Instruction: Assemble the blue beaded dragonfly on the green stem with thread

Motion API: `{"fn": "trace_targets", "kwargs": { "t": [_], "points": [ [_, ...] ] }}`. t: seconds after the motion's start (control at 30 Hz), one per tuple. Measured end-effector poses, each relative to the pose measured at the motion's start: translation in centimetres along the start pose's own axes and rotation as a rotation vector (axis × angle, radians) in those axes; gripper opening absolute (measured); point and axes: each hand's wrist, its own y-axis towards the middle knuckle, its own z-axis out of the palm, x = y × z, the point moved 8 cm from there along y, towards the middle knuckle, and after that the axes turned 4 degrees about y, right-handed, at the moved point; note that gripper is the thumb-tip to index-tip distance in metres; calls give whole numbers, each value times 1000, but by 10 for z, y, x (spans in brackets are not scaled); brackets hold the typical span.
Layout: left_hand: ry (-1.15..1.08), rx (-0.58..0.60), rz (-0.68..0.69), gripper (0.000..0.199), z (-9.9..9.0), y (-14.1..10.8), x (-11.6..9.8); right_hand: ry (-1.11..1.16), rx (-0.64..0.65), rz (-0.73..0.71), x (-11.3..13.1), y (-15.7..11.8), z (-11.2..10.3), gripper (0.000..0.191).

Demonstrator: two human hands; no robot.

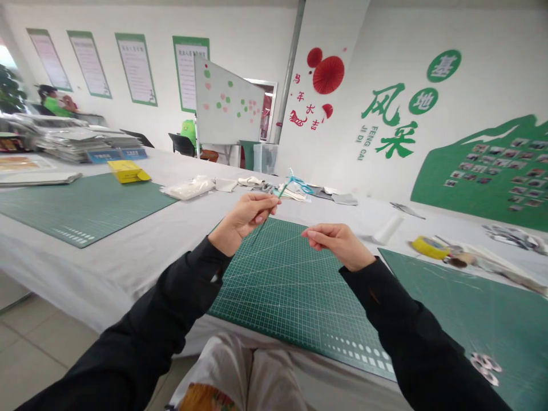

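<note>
pale pants (274,379) up close under the table's near edge, black sleeves (145,325) reaching in from both sides. left hand (246,220) has thumb and fingers pinching a thin green stem (282,190), held up over the far edge of the middle mat (282,285). right hand (336,242) is above that mat too, thumb and fingertips pressed together, can't tell if anything's in them. the tabletop (171,228) is covered in pale cloth, middle mat along its near edge. yellow box (124,171) at the left mat's (103,205) far edge, tape (428,248) just past the right mat's (462,302). behind: whiteboard (231,123), green-framed posters (136,68), someone in green (55,107) far left.
</note>
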Motion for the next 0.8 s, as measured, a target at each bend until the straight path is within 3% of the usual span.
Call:
{"fn": "trace_targets", "kwargs": {
  "t": [0.2, 0.3, 0.37, 0.47, 0.6, 0.7, 0.8],
  "points": [
    [-147, -106, -14, 6, -75, -1, -25, -330, -91, 154, -62, -19, -95, 38],
    [-177, -93, 2, 6, -87, -4, -38, -422, -146, 218, -82, -21, -123, 31],
    [-181, -60, -8, 7, -82, -4, -40, -462, -177, 214, -82, -12, -126, 28],
    [-164, -3, -40, 10, -62, -2, -34, -492, -168, 111, -52, 20, -107, 21],
    [-145, 21, -64, 9, -41, 1, -19, -460, -125, -134, 36, 71, -77, 18],
    [-137, 30, -60, 10, -38, -1, -12, -345, -195, -408, 104, 84, -80, 13],
    [-120, 31, -65, 8, -43, -5, -9, -197, -190, -451, 119, 82, -95, 13]
  ]
}}
